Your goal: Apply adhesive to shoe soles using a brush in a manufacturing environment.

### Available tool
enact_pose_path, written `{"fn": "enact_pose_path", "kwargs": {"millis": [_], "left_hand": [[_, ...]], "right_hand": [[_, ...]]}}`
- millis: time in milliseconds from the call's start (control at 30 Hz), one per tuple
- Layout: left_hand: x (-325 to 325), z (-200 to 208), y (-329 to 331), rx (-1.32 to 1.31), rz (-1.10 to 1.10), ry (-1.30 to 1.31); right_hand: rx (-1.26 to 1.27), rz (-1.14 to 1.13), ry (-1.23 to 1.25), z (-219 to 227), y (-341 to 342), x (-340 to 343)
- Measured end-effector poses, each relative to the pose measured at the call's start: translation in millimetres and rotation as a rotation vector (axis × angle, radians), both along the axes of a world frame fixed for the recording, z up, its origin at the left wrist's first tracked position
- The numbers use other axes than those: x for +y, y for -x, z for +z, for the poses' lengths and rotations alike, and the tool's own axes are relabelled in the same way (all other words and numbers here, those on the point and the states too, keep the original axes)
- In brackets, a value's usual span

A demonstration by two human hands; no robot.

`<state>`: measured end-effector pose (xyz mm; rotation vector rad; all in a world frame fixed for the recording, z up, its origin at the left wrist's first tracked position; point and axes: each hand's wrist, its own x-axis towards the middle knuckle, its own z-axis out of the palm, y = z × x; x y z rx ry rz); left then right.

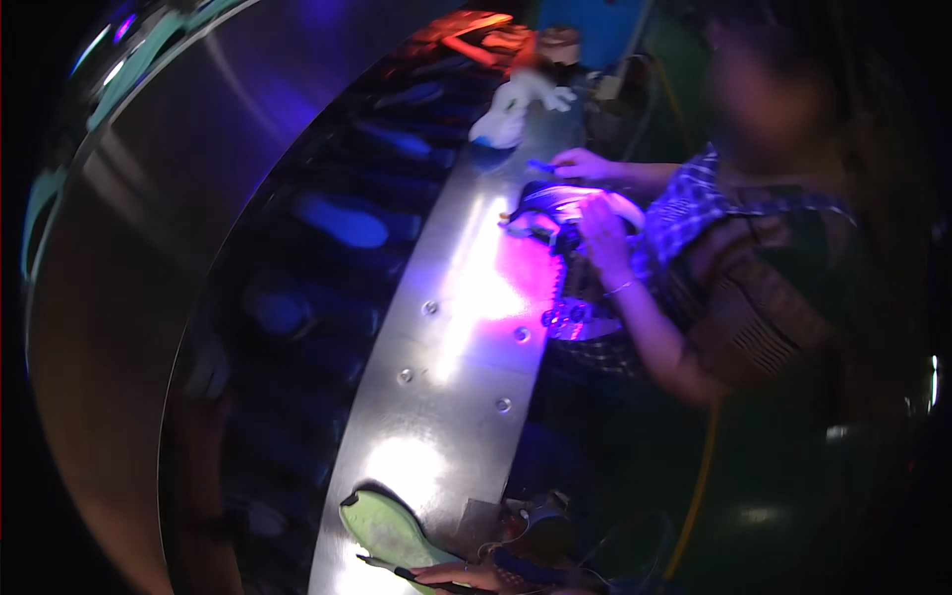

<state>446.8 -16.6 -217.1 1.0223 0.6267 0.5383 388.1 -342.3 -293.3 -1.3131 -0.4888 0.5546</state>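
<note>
While fingers (441, 573) point left | green sole (389, 528) lies just beyond (contact unclear)

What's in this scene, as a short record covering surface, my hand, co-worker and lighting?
Surface: metal bench with bolt heads
My hand: one hand, apparently the right, at a pale green sole-shaped piece; grip unclear
Co-worker: a person to the right, with one hand on a shoe-like item
Lighting: purple-pink glow by the co-worker; dark surroundings

Head-worn fisheye view, looking down along metal bench (458, 369)
</note>
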Motion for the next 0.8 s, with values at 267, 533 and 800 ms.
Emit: {"fn": "enact_pose_path", "kwargs": {"millis": [267, 533, 800], "left_hand": [[4.4, -19.2, -36.0, -0.020, -0.074, 0.082], [8.1, -14.0, -84.8, -0.073, -0.129, 0.109], [5.0, -16.7, -111.5, -0.097, -0.166, 0.142]], "right_hand": [[0.107, -0.136, 0.312, -53.1, -10.7, -18.9], [0.258, -0.097, 1.111, -140.5, -6.9, -88.9], [0.365, -0.003, 1.440, -197.5, 33.8, -135.6]]}}
